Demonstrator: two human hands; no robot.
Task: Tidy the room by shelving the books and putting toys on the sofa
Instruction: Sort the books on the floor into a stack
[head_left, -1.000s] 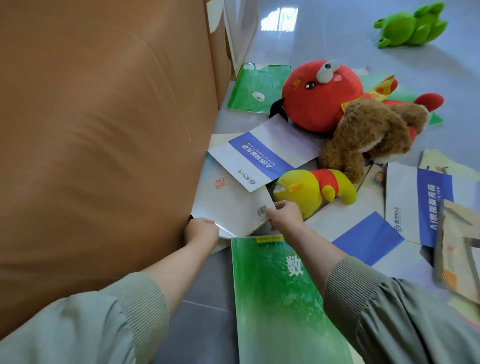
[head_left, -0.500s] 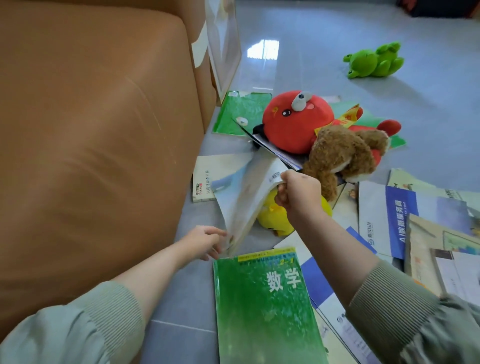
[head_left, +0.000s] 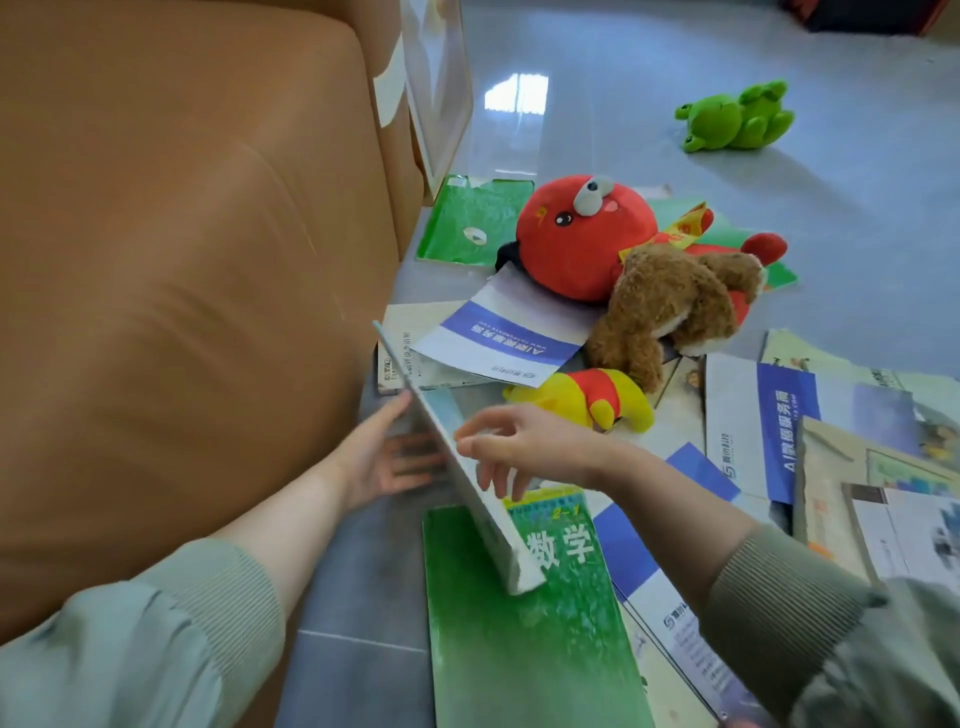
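A thin white book (head_left: 494, 536) stands on edge, tilted, with its lower corner resting on a green maths book (head_left: 519, 634) on the floor. My left hand (head_left: 382, 460) lies flat against its left face and my right hand (head_left: 530, 447) has its fingers on the top edge and right face, so the book is held between them. Behind it lie a yellow plush (head_left: 592, 395), a brown bear (head_left: 670, 306) and a red round plush (head_left: 571, 244). A green frog plush (head_left: 737, 117) lies far off on the floor. The brown sofa (head_left: 182, 260) fills the left.
A blue-and-white brochure (head_left: 506, 335) lies under the red plush, over a pale book (head_left: 400, 332). Several more brochures and books (head_left: 779, 415) are spread on the right. Another green book (head_left: 472, 218) lies by the sofa's corner, near a clear panel (head_left: 441, 93). Grey tile floor (head_left: 353, 675) shows beside the sofa.
The white book went from flat on the floor to standing on edge. My right hand lifted its edge, then loosened to a fingertip hold; my left hand moved flat against its left face.
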